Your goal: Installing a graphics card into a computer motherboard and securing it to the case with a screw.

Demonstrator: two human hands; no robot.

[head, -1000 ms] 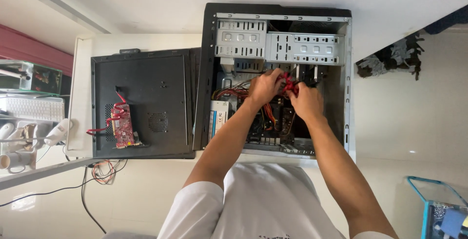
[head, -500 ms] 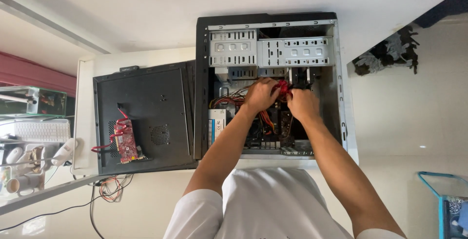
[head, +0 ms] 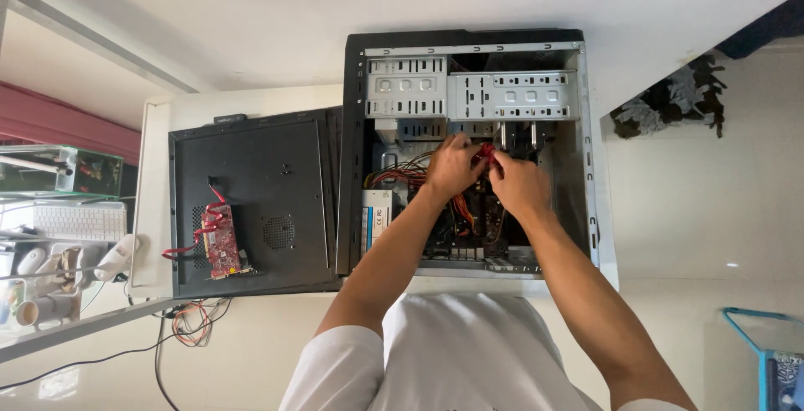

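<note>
An open black desktop computer case [head: 356, 151] lies on its side in front of me, its metal drive bays [head: 511, 97] at the far end. Both my hands are inside it. My left hand [head: 452, 166] and my right hand [head: 517, 186] meet over a small red cable connector [head: 487, 154] and pinch it between their fingers. A bundle of red and orange wires [head: 394, 176] runs from the left side of the case toward my left hand. The board under my hands is mostly hidden.
The case's black side panel [head: 251, 201] lies flat to the left, with a red expansion card [head: 219, 243] and red cable on it. Farther left are a white keyboard [head: 79, 221] and clutter. Loose cables [head: 188, 327] hang below. A blue-rimmed bin [head: 770, 352] stands at the lower right.
The view has shifted slightly, so the case sits lower in view. Both hands stay inside the case on the red connector, having moved a little toward the drive bays.
</note>
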